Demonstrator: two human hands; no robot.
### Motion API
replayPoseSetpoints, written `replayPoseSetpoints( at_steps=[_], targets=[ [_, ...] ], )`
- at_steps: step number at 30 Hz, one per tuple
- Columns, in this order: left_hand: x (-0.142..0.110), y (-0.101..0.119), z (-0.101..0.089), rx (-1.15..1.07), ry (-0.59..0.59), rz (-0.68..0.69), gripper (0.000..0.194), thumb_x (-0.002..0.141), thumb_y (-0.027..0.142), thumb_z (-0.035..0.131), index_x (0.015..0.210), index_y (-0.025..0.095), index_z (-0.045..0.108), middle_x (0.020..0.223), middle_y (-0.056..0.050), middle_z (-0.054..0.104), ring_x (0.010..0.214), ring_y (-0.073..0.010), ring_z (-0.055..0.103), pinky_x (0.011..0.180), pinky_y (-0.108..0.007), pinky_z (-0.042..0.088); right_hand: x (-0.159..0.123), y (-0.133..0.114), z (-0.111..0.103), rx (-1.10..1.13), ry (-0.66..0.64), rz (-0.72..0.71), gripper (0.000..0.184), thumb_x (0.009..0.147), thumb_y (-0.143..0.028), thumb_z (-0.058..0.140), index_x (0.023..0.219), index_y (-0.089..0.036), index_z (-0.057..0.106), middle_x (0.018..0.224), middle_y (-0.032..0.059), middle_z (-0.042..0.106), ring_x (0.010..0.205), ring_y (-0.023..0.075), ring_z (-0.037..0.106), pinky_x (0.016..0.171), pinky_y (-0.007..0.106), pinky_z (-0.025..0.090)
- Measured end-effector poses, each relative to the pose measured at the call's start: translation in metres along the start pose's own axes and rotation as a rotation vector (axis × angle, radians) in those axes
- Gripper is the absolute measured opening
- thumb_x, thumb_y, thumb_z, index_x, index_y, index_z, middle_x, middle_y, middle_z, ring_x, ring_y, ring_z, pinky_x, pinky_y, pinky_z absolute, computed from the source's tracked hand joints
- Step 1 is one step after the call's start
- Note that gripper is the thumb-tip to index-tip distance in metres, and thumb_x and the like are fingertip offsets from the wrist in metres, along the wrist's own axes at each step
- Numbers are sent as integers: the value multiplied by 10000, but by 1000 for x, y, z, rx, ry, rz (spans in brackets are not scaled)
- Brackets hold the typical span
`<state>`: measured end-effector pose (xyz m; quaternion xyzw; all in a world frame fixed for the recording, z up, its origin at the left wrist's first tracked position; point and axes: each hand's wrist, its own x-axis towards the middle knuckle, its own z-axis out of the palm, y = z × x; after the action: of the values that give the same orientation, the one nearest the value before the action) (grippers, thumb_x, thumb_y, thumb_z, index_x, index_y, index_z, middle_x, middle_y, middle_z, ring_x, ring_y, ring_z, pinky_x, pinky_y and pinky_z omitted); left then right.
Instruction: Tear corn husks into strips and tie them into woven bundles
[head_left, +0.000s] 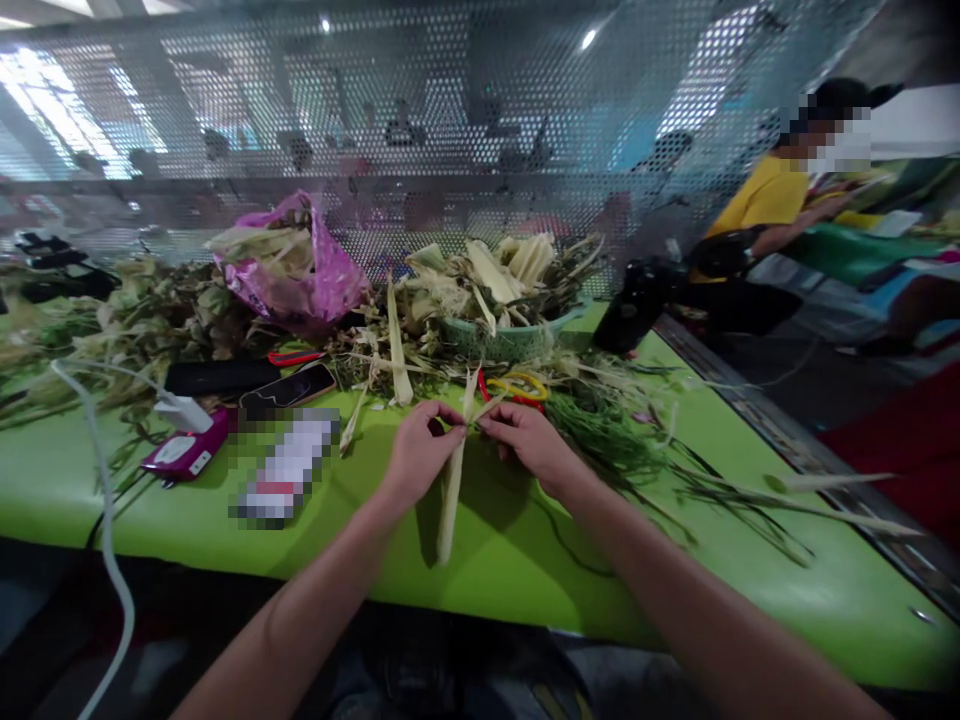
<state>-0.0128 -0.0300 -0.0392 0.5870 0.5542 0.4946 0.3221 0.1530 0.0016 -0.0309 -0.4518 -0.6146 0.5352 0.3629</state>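
Note:
Both my hands meet over a bright green table (517, 560) and pinch the same pale corn-husk strip (452, 490). My left hand (417, 448) grips it near the top with fingers closed. My right hand (525, 440) pinches the husk's upper end, where short tips fan out. The strip's long tail hangs down toward the table's front edge. Scissors with red and yellow handles (517, 388) lie just beyond my right hand.
A green basket (510, 338) heaped with husks stands behind, beside a pink plastic bag (300, 270) and dried plant scraps. Two phones (289, 388), a pink power bank (186, 452) and a white cable (105, 520) lie left. A perforated screen backs the table; a person in yellow sits far right.

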Motion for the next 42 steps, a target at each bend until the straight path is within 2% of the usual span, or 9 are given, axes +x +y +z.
replayPoseSetpoints(
  at_steps=[5, 11, 16, 19, 22, 26, 33, 39, 42],
  targets=[
    [-2, 1, -1, -162, -35, -53, 135, 720, 256, 655, 817, 171, 615, 672, 24, 553, 586, -100, 457, 542, -216, 344, 2, 3, 2, -41, 26, -41, 204, 703, -354, 656, 710, -155, 612, 636, -22, 560, 545, 94, 448, 510, 228, 338],
    [-1, 3, -1, -74, -45, -53, 116, 703, 231, 663, 781, 165, 607, 652, 28, 549, 574, -98, 457, 549, -223, 351, 1, 5, 3, -12, -15, -3, 230, 715, -387, 646, 694, -168, 578, 600, -41, 527, 466, 85, 426, 464, 231, 320],
    [-2, 3, 2, -182, -99, 18, 102, 705, 190, 653, 784, 161, 596, 784, -6, 619, 687, -112, 539, 648, -236, 415, 7, 10, 5, -233, 77, -110, 244, 737, -377, 629, 620, -171, 568, 572, -26, 538, 534, 106, 432, 502, 232, 317],
    [-2, 2, 3, -251, -145, 5, 104, 719, 206, 650, 788, 160, 588, 795, -14, 635, 715, -121, 566, 677, -246, 436, 9, 12, 5, -304, 97, -137, 214, 739, -332, 620, 607, -172, 567, 587, -14, 561, 577, 120, 471, 531, 234, 341],
    [0, -1, 2, -217, -138, -5, 118, 739, 232, 649, 802, 159, 582, 775, -9, 621, 715, -126, 564, 672, -252, 439, 7, 10, 3, -246, 55, -77, 179, 749, -329, 604, 668, -171, 585, 621, -7, 591, 523, 111, 469, 500, 236, 345],
    [3, -7, 2, -88, -109, 23, 66, 756, 189, 617, 799, 163, 574, 754, -3, 601, 711, -131, 556, 671, -260, 431, -1, -1, -2, -109, -6, 27, 159, 726, -314, 642, 760, -169, 586, 601, -31, 568, 435, 79, 402, 432, 220, 288],
    [4, -11, 4, -54, -100, -14, 174, 705, 130, 619, 821, 179, 500, 734, 25, 571, 678, -121, 541, 625, -241, 402, -9, -19, -1, 13, -87, -94, 147, 707, -233, 678, 810, -165, 598, 665, -35, 560, 539, 76, 429, 497, 212, 309],
    [3, -9, 3, 17, -168, 29, 64, 733, 184, 612, 760, 164, 557, 716, 18, 585, 670, -123, 516, 632, -244, 384, -7, -15, 5, 61, -84, -201, 122, 720, -212, 670, 814, -170, 603, 764, -14, 582, 705, 113, 519, 652, 245, 404],
    [3, -8, 3, 17, -193, 22, 61, 741, 200, 604, 768, 157, 570, 727, 9, 599, 677, -129, 522, 634, -249, 385, -6, -13, 7, 64, -95, -222, 117, 732, -216, 664, 821, -176, 600, 755, -14, 581, 706, 118, 523, 659, 252, 414]
  ],
)
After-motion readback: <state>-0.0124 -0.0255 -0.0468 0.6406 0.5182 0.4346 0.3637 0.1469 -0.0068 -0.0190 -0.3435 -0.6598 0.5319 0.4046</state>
